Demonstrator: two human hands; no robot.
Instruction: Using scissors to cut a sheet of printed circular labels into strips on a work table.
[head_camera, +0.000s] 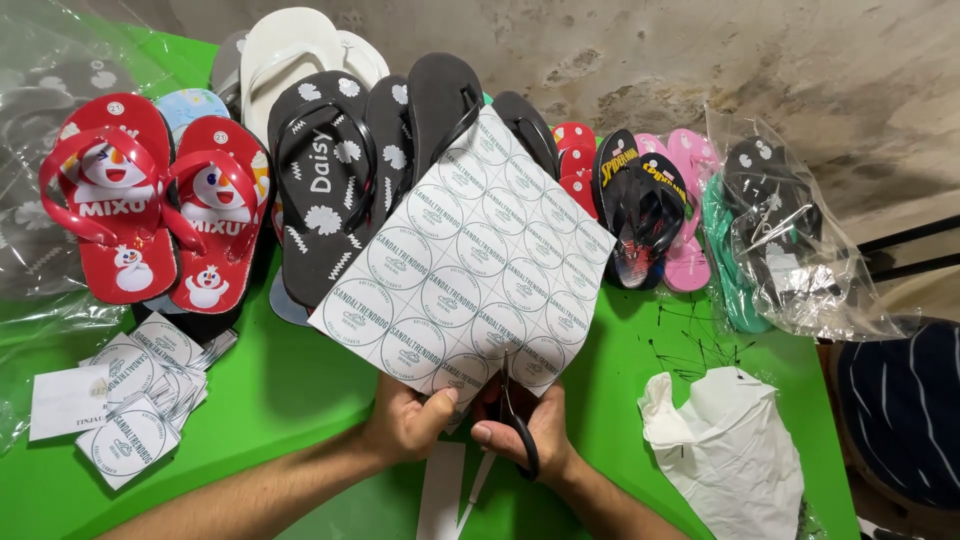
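Your left hand (405, 425) pinches the bottom edge of the white sheet of round labels (468, 262). Your right hand (525, 435) is closed on the black scissors (518, 425), cutting upward. If the floppy sheet bends, you may slice through a circle. Cut square labels (140, 395) pile up at the left on the green table (290, 390).

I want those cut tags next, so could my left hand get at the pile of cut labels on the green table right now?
Probably not at once: the left hand is gripping the printed sheet. The pile of cut labels lies open on the green table to its left, nothing between.
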